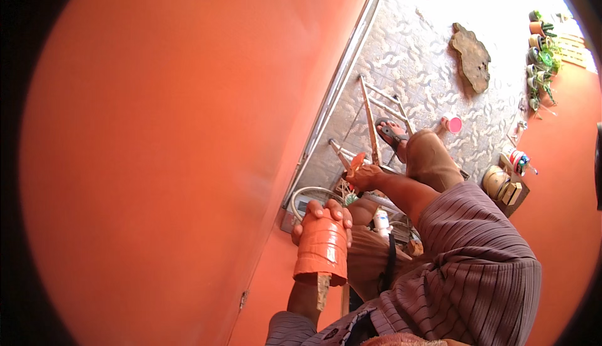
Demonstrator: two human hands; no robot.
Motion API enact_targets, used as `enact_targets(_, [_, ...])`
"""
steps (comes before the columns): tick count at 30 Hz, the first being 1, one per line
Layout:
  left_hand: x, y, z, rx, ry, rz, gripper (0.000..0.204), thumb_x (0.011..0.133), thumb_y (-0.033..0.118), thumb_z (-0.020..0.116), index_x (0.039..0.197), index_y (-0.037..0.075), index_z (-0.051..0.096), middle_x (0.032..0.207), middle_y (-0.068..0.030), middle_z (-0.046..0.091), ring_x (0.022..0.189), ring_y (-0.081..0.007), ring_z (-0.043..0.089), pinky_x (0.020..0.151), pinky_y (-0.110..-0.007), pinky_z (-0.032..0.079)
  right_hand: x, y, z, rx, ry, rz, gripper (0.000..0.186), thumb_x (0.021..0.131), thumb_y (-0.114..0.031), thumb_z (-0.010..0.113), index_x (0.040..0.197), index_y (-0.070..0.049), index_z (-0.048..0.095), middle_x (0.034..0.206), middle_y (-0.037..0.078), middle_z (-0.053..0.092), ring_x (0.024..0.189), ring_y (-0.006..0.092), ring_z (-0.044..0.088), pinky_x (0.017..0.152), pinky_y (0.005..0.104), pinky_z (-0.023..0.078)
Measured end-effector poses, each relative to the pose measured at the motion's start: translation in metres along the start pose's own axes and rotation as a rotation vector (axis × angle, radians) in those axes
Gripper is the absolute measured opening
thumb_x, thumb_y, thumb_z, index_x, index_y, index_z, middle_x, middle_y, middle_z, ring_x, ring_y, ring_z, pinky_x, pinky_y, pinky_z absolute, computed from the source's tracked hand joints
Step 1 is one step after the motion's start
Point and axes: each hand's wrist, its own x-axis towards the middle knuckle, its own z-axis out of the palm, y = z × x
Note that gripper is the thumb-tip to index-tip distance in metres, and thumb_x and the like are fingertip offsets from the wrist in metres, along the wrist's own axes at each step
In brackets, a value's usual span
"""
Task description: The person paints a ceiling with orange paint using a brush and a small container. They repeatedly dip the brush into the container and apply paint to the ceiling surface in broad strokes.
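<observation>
My left hand is wrapped round an orange, paint-covered cylindrical container. A rough brown stick-like piece sticks out past the container's rim; whether it is a brush handle I cannot tell. Further off, my right hand is closed beside the top of a stepladder. Something bright orange shows at its fingers, too small to name. My sandalled foot is by the ladder's rungs.
A tall orange wall fills the left side. On the patterned floor are a brown irregular slab and a pink-topped pot. Potted plants line the right wall, near a round beige container. A white bottle stands below me.
</observation>
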Motion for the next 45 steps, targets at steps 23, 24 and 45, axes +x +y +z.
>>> enact_targets(23, [0.03, -0.029, 0.246, -0.083, 0.081, 0.057, 0.047, 0.103, 0.045, 0.059, 0.136, 0.011, 0.056, 0.133, -0.0197, 0.049, 0.126, -0.0395, 0.044, 0.085, -0.054, 0.058, -0.251, -0.113, -0.344, 1.098, 1.427, -0.231, 0.024, 0.108, -0.024, 0.059, 0.115, -0.002, 0.067, 0.109, 0.009, 0.067, 0.097, 0.0186, 0.066, 0.078, 0.0318, 0.057])
enact_targets(24, [0.029, -0.031, 0.257, -0.087, 0.095, 0.078, 0.047, 0.103, 0.044, 0.058, 0.136, 0.011, 0.056, 0.134, -0.0197, 0.049, 0.127, -0.0398, 0.044, 0.085, -0.054, 0.058, -0.272, -0.122, -0.37, 1.163, 1.505, -0.369, 0.028, 0.109, -0.027, 0.057, 0.116, -0.001, 0.065, 0.112, 0.013, 0.068, 0.098, 0.0213, 0.069, 0.079, 0.0334, 0.058])
enact_targets(45, [-0.022, -0.062, 0.283, -0.14, -0.107, 0.41, 0.057, 0.102, 0.051, 0.053, 0.136, 0.006, 0.057, 0.135, -0.0242, 0.053, 0.126, -0.0471, 0.051, 0.083, -0.061, 0.059, -0.453, -0.396, -0.545, 0.867, 1.203, -1.449, 0.035, 0.099, -0.011, 0.07, 0.123, -0.02, 0.046, 0.115, 0.023, 0.059, 0.079, 0.0298, 0.074, 0.065, 0.0394, 0.065])
